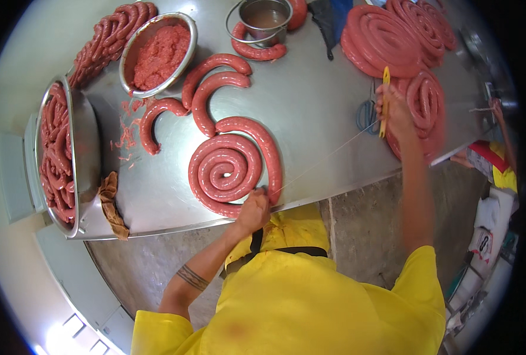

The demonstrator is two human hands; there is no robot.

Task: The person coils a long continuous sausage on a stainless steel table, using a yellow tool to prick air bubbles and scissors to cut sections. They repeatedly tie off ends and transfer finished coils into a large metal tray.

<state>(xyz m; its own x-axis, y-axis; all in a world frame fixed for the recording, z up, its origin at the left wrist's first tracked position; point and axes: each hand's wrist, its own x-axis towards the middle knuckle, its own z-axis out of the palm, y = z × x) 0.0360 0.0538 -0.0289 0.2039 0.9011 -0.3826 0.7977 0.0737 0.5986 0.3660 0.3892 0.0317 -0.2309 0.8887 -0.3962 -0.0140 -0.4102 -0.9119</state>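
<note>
A long sausage lies in a spiral coil [206, 171] near the table's front edge. My left hand [254, 210] is closed around the sausage where its outer end meets the coil. Out to the right, my right hand [397, 111] grips a yellow twine shuttle [386, 78]. A thin pale string [334, 151] stretches taut from there down to my left hand. Scissors with blue handles [367, 115] lie just left of my right hand. Curved sausage lengths [204, 112] sit above the coil.
Flat sausage coils [381, 38] cover the right end of the metal table [316, 106]. At the left stand a large basin of sausages [85, 136] and a bowl of minced meat [189, 53]. A small pail of liquid [277, 35] is at the back. A brown cloth [112, 207] hangs over the front edge.
</note>
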